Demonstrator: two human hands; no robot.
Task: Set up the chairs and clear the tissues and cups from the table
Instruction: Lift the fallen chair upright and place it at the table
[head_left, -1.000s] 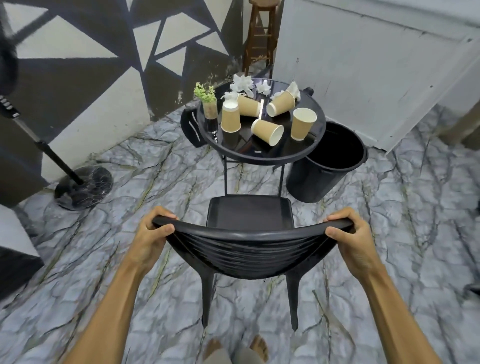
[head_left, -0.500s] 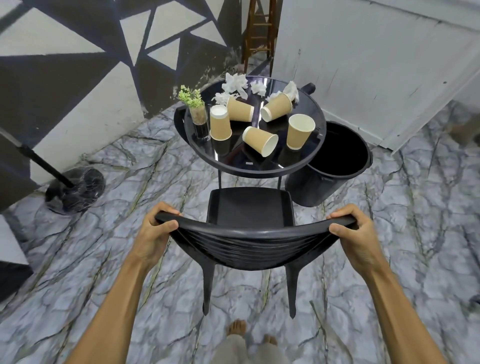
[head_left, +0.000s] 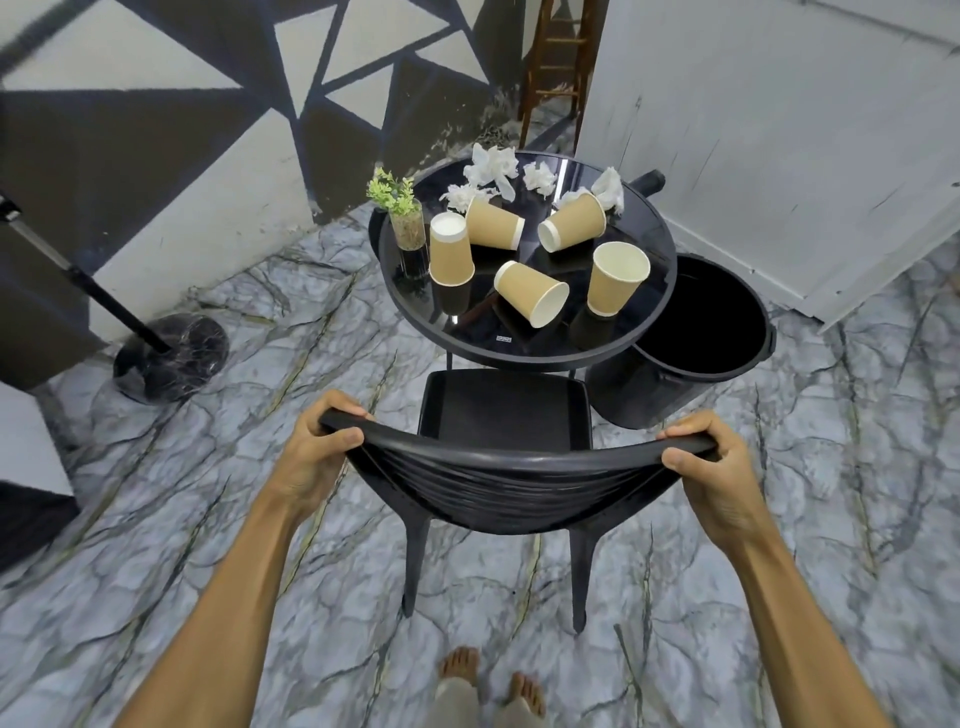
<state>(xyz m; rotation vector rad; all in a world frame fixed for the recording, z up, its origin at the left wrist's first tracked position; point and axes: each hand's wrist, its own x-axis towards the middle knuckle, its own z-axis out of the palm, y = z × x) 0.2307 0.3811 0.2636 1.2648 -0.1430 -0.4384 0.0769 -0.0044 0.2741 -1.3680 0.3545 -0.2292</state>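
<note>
A black chair (head_left: 501, 410) stands in front of me, its seat edge just under the round black glass table (head_left: 524, 345). My left hand (head_left: 317, 454) grips the left end of the backrest and my right hand (head_left: 714, 470) grips the right end. On the table lie several tan paper cups: one upside down (head_left: 451, 257), one upright (head_left: 615, 278), three on their sides (head_left: 532, 293). Crumpled white tissues (head_left: 491, 166) sit at the table's far edge.
A small green plant in a glass (head_left: 404, 221) stands at the table's left edge. A black bin (head_left: 691, 343), open, stands right of the table. A lamp base (head_left: 171, 358) sits on the marble floor at left, a wooden stool (head_left: 556, 67) beyond. My bare feet (head_left: 488, 680) are behind the chair.
The chair has moved forward toward the table with both hands still on its backrest. I have stepped closer, so the table and bin appear nearer.
</note>
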